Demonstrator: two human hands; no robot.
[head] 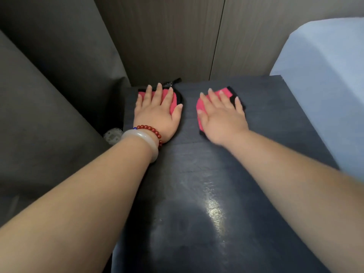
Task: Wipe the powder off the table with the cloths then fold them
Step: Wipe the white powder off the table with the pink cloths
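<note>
Two pink cloths with black edging lie near the far edge of a dark table (197, 194). My left hand (157, 115) presses flat on the left cloth (173, 101) at the far left corner, fingers spread. My right hand (220, 113) lies flat on the right cloth (201, 107), which looks folded or bunched under the palm. A faint whitish powder film (214, 205) streaks the middle of the table nearer to me. Most of each cloth is hidden under the hands.
A grey sofa (49, 95) borders the table's left side. A wood-panelled wall (177, 36) stands behind it, and a pale blue box-like object (325, 75) lies along the right. A small round pale object (112, 135) sits in the gap by my left wrist.
</note>
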